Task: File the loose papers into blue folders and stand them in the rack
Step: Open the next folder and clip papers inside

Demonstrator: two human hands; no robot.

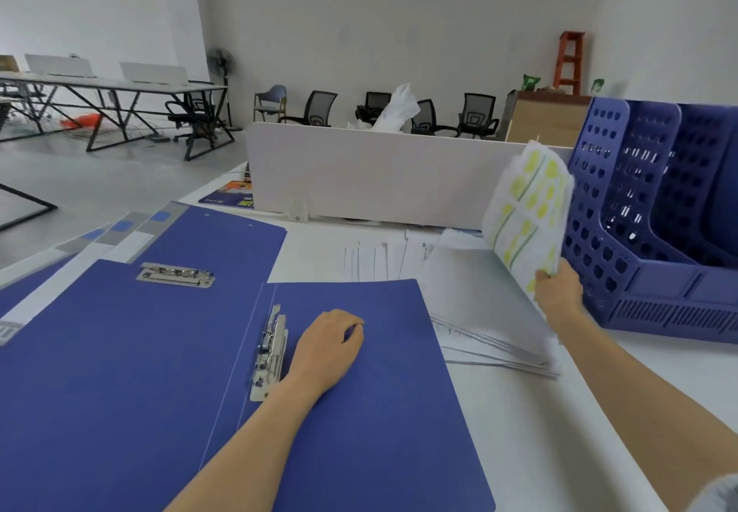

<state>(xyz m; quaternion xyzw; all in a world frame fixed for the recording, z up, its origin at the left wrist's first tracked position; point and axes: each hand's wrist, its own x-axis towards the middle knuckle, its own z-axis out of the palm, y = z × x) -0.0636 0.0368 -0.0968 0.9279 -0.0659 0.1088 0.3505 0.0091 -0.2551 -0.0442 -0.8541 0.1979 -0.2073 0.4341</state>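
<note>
An open blue folder lies flat on the white table in front of me, its metal clip along the spine. My left hand rests on the folder's right half beside the clip, fingers curled, holding nothing. My right hand grips a bundle of papers with yellow-green print, lifted upright above the loose paper pile. The blue perforated rack stands at the right, its slots holding nothing that I can see.
More blue folders lie under and behind the open one at the left. A white divider panel runs across the table's far side. Office chairs, desks and an orange ladder stand in the room beyond.
</note>
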